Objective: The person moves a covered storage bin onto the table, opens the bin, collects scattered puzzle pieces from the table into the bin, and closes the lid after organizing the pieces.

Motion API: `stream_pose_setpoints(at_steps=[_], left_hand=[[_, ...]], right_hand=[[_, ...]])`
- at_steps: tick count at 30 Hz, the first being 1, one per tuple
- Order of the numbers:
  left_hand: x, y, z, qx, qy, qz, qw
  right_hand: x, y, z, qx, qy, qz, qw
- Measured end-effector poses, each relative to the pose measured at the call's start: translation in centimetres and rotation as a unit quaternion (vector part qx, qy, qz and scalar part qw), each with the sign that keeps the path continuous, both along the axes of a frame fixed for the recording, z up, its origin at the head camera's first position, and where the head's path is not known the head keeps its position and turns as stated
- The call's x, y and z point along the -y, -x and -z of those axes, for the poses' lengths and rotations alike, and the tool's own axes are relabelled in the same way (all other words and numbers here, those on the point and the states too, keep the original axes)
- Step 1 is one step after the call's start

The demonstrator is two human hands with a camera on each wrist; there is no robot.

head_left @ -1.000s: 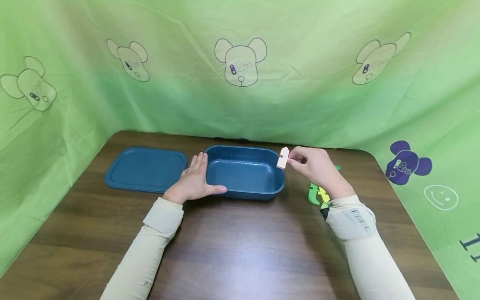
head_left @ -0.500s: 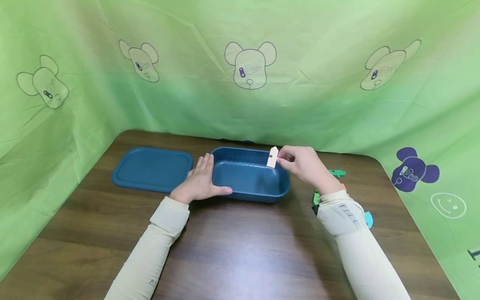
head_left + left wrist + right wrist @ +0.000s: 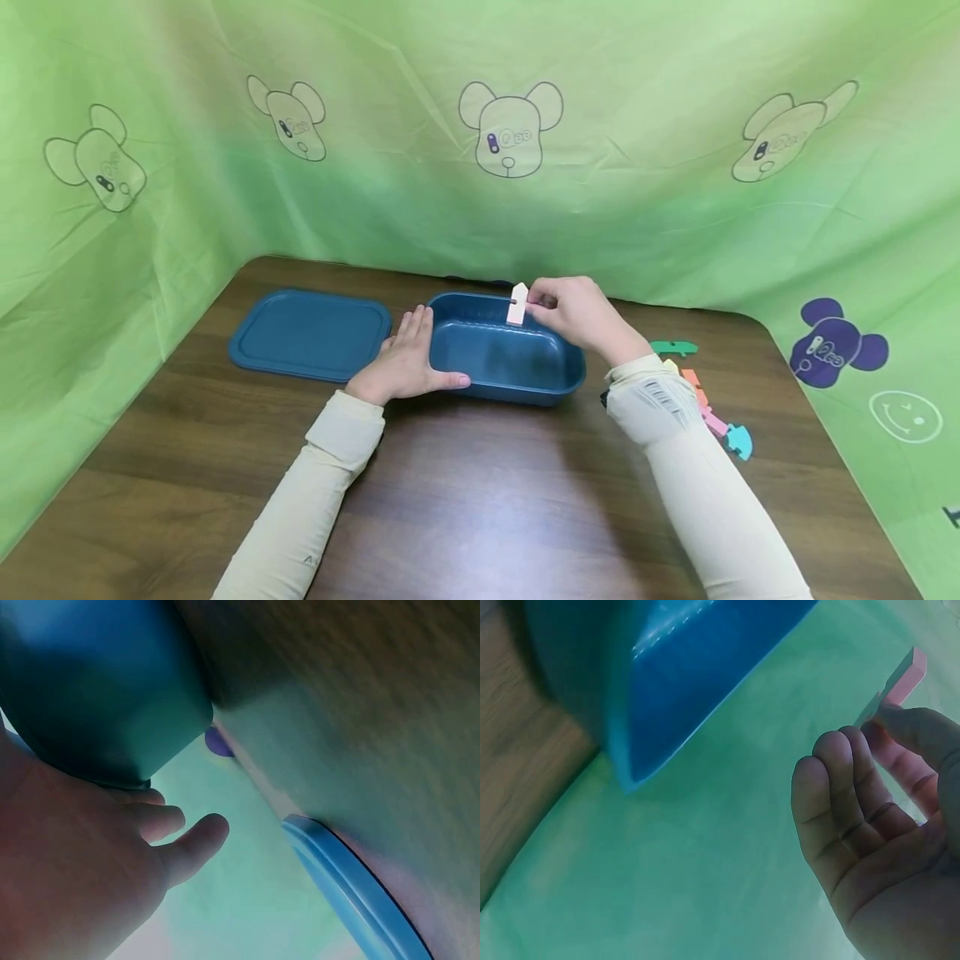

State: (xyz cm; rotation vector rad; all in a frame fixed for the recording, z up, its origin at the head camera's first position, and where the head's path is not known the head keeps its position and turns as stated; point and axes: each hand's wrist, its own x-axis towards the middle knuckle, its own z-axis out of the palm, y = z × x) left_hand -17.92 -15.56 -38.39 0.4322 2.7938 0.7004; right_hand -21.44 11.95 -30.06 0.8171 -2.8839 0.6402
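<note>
My right hand (image 3: 583,315) pinches a pale pink flat piece with a pointed end and a side notch (image 3: 517,305) between thumb and forefinger. The piece stands upright over the deep blue plastic container (image 3: 491,354), toward its back wall. In the right wrist view, the piece (image 3: 906,676) sticks out past the fingertips, while the other fingers are bent loosely. My left hand (image 3: 401,367) rests along the container's left end, fingers straight and thumb out along the front rim. The left wrist view shows these fingers beside the container's outer wall (image 3: 105,690).
A flat blue lid (image 3: 311,333) lies on the wooden table (image 3: 465,500) left of the container. Right of it, partly behind my sleeve, lie a green piece (image 3: 675,347), an orange one (image 3: 693,383), a pink one (image 3: 716,422) and a turquoise one (image 3: 739,442). Green cloth (image 3: 405,200) hangs behind.
My right hand has carried the pale pink piece leftward from the container's right rim to over its interior. More coloured pieces show behind the sleeve. The left hand stays on the container.
</note>
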Motion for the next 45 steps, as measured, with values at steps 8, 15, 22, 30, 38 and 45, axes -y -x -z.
stream_pose_setpoints(at_steps=[8,15,22,30,38,45], left_hand=[[0.1,0.1,0.0,0.001,0.003,-0.001,1.0],[0.1,0.2,0.0,0.004,-0.005,-0.002,1.0],[0.2,0.3,-0.1,0.014,-0.011,-0.007,0.9998],[0.2,0.3,-0.1,0.016,-0.012,-0.005,0.9998],[0.0,0.4,0.0,0.02,-0.005,-0.003,0.9998],[0.3,0.5,0.1,0.022,-0.01,-0.01,0.9997]], right_hand=[[2.7,1.8,0.1,-0.013,-0.006,-0.035,0.9993],[4.2,3.1,0.4,-0.006,-0.007,-0.044,0.999],[5.4,4.2,1.4,0.022,-0.015,-0.054,0.9982],[6.3,5.2,2.3,0.033,-0.029,-0.074,0.9963],[7.1,5.9,3.5,0.061,-0.052,-0.075,0.9939],[8.9,6.4,5.3,0.064,-0.099,-0.107,0.9873]])
